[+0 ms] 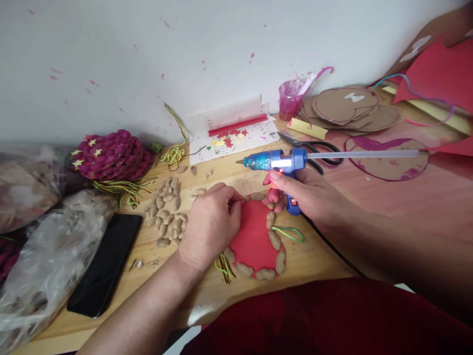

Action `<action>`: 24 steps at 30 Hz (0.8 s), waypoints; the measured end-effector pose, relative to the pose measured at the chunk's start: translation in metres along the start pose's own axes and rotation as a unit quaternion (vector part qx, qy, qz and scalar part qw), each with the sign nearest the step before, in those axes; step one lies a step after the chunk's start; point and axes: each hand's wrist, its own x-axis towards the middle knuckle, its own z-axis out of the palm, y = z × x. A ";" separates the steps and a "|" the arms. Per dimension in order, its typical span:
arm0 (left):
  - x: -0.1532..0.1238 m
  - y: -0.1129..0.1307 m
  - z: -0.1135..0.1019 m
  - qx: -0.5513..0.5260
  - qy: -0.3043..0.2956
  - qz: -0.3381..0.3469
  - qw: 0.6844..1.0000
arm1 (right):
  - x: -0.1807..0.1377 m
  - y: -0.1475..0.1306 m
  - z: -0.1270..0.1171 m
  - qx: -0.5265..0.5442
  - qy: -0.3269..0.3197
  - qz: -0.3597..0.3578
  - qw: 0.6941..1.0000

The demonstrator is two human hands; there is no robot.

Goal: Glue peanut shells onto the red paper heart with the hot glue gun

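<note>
My right hand (314, 195) is wrapped around a blue hot glue gun (258, 160), its nozzle pointing left above the table and a long glue stick (362, 154) jutting from its back. Below it lies a red cut-out piece (254, 231) edged with unshelled peanuts (274, 240). My left hand (214, 224) is closed with its fingertips at the upper left edge of this piece; what they pinch is hidden. A green yarn loop (290, 233) sticks out on the right side, and a yarn tassel (224, 268) on the lower left.
Loose peanuts (168, 224), a black phone (107, 266), plastic bags (62, 266) and magenta-painted pieces (111, 155) lie left. Behind are star confetti on white paper (236, 148), scissors (314, 148) and a pink-stained cup (290, 101). Cardboard cut-outs (345, 106) are stacked at right.
</note>
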 end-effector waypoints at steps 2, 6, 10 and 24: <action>0.000 0.000 0.001 0.003 0.001 0.000 1.000 | -0.001 0.000 0.001 0.001 0.003 -0.001 1.000; 0.002 0.001 0.001 0.020 -0.004 -0.002 1.000 | -0.003 -0.001 0.002 0.011 0.000 -0.008 1.000; 0.005 -0.002 -0.008 -0.027 -0.022 -0.008 0.999 | -0.002 -0.004 0.000 0.049 -0.005 -0.016 0.999; 0.003 0.001 -0.009 0.041 -0.015 0.019 0.999 | -0.003 -0.006 0.000 0.058 -0.009 -0.034 0.998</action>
